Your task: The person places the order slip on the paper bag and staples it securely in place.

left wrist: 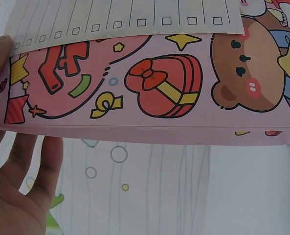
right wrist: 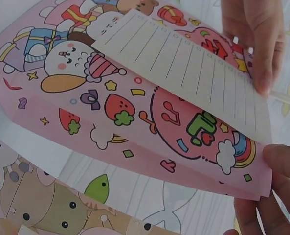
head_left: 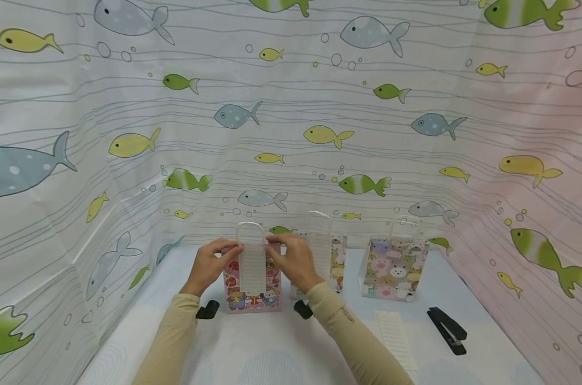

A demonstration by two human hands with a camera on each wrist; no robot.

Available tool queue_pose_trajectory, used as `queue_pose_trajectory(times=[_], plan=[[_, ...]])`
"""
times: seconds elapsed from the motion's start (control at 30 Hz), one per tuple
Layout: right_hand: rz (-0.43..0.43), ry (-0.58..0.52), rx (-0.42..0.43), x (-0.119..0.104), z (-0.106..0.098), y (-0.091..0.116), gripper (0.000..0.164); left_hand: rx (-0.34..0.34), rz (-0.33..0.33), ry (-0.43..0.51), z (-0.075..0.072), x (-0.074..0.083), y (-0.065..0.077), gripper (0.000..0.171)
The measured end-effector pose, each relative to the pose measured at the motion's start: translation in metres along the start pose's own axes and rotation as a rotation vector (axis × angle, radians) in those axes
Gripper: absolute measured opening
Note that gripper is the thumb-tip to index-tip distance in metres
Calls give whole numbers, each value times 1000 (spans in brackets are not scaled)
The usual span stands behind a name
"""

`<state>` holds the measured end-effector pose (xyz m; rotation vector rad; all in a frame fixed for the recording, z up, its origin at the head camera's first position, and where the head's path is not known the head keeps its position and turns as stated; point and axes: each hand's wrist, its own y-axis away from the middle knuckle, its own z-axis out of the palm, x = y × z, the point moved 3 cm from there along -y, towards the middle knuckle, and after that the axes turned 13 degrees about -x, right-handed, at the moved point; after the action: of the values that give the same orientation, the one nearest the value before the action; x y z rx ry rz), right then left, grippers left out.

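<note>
A pink cartoon paper gift bag (head_left: 232,306) stands upright on the table, its white handle (head_left: 249,224) raised. Against its front hangs a lined checklist strip (head_left: 253,275), up at the bag's top edge. My left hand (head_left: 210,264) pinches the top edge on one side, its thumb at the strip's end and the other fingers behind the bag, as the left wrist view shows. My right hand (head_left: 296,261) grips the opposite side of that edge. In the right wrist view its thumb (right wrist: 284,159) lies in front, beside the strip (right wrist: 193,73), with fingers behind the bag (right wrist: 135,142).
Behind my right hand stands an animal-print bag (head_left: 338,267) with another lined strip (head_left: 321,256) on its front. A second animal-print bag (head_left: 394,270) stands further right. A loose lined strip (head_left: 395,337) and a black stapler (head_left: 447,330) lie at the right front.
</note>
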<state>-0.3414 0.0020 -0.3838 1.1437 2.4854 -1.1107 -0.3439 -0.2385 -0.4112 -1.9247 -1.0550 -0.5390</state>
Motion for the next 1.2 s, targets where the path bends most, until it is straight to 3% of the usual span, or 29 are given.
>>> queue_pose_trajectory(times=[0.57,0.8,1.2], plan=[[28,25,12,8,-25,14,27,5,-15,11,0,2,1,20],[24,-60,-26,11,-39,29,25,3,-1,29,0,0,0,19],[32,-12,21,32,-78,63,22,-6,-22,28,0,-1,0,19]])
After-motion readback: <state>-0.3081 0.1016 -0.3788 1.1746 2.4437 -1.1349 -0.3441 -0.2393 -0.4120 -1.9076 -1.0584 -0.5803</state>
